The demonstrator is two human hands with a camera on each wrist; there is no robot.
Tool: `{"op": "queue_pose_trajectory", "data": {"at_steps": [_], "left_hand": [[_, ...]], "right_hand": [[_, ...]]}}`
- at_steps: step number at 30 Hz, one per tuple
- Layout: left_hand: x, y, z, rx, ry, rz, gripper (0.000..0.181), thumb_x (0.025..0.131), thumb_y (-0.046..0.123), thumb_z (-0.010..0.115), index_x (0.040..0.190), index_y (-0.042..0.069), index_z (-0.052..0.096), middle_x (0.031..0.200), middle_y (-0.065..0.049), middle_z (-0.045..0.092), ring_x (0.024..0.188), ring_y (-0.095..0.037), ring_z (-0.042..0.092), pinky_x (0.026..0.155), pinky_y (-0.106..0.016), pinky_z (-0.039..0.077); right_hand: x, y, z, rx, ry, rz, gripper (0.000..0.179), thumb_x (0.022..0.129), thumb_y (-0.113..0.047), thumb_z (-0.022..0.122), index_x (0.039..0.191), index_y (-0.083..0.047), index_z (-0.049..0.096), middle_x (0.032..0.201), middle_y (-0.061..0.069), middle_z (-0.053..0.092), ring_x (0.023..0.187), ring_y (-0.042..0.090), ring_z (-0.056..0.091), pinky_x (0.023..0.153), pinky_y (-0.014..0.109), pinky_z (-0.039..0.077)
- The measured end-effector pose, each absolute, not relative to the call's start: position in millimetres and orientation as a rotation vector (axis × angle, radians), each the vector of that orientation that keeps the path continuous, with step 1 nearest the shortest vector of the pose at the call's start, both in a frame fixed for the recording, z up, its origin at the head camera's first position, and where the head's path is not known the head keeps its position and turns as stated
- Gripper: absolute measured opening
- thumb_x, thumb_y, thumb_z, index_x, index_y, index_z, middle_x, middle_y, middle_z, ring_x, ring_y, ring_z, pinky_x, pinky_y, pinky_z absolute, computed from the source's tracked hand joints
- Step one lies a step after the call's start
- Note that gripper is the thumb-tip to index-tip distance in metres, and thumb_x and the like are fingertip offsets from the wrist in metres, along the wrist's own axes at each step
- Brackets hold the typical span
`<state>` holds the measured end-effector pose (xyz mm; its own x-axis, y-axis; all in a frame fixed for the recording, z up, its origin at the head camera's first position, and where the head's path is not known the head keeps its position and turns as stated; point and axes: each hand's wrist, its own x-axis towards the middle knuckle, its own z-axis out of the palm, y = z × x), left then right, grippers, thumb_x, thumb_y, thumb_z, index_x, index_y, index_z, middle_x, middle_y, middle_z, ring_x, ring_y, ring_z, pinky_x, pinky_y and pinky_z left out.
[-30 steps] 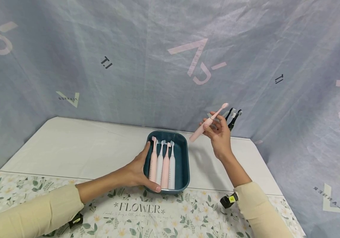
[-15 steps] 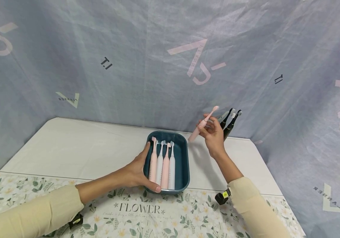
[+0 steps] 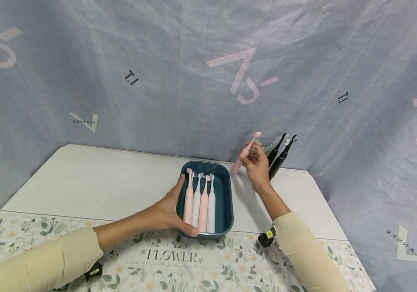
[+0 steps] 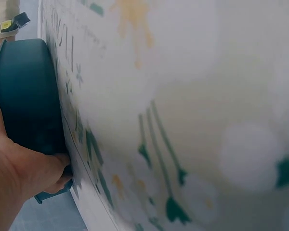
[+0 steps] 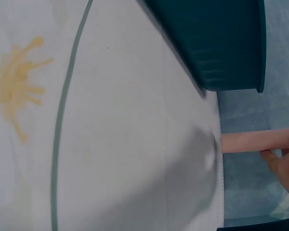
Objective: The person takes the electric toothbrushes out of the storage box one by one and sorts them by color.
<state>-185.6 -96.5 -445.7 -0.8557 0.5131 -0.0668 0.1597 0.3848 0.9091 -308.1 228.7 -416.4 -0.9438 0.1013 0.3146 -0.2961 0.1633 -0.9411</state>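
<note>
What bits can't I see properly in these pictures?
Head: bottoms of the black toothbrushes, behind the right hand.
Head: any writing on the pale toothbrushes in the box, too small.
Left wrist: inside the box, hidden by its wall.
Right wrist: bristles of the held pink toothbrush, past the right edge.

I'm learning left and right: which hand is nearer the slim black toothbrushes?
Right: the right hand is beside the black toothbrushes; the left hand grips the dark teal rectangular tray, farther left.
</note>
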Motion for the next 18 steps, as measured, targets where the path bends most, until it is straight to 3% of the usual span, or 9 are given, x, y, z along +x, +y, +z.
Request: {"op": "queue_pose_trajectory", "data": {"at_steps": [5,11,13,18], "left_hand": [[-185.0,-96.8,-446.0,0.568,2.313,1.438,0.18,0.065,0.054,0.111,0.179,0.026,-0.026,0.19,-0.018,-0.015,0.177,-0.047,-0.005,0.136,-0.077,0.02],[-185.4,-96.6,-446.0,0.562,2.317,1.418,0.18,0.065,0.056,0.111,0.179,0.027,-0.026,0.19,-0.018,-0.015,0.177,-0.047,-0.005,0.136,-0.077,0.021],[-185.4,-96.4,-445.6,0.561,2.317,1.419,0.181,0.064,0.056,0.111,0.179,0.027,-0.026,0.19,-0.019,-0.014,0.177,-0.048,-0.003,0.135,-0.078,0.021],[-185.5,-96.9,-446.1,0.55,2.317,1.422,0.181,0.064,0.054,0.111,0.179,0.027,-0.025,0.19,-0.019,-0.013,0.177,-0.049,-0.003,0.135,-0.078,0.021]], "right_hand": [[-311.6,226.8,-420.8,0.157,-2.136,1.847,0.05,0.107,0.006,0.073,0.155,-0.002,0.062,0.143,0.028,0.065,0.119,0.02,0.069,0.091,0.019,0.063],[-315.1,225.6,-423.7,0.147,-2.173,1.78,0.048,0.106,0.005,0.073,0.153,0.0,0.063,0.145,0.028,0.066,0.127,0.034,0.068,0.09,0.017,0.061],[-316.4,225.1,-424.0,0.136,-2.208,1.721,0.047,0.107,0.003,0.074,0.152,-0.002,0.064,0.145,0.027,0.067,0.129,0.037,0.068,0.095,0.021,0.059],[-318.7,223.5,-425.7,0.11,-2.292,1.619,0.045,0.109,-0.002,0.073,0.153,-0.005,0.064,0.146,0.024,0.067,0.133,0.042,0.067,0.114,0.046,0.056]]}}
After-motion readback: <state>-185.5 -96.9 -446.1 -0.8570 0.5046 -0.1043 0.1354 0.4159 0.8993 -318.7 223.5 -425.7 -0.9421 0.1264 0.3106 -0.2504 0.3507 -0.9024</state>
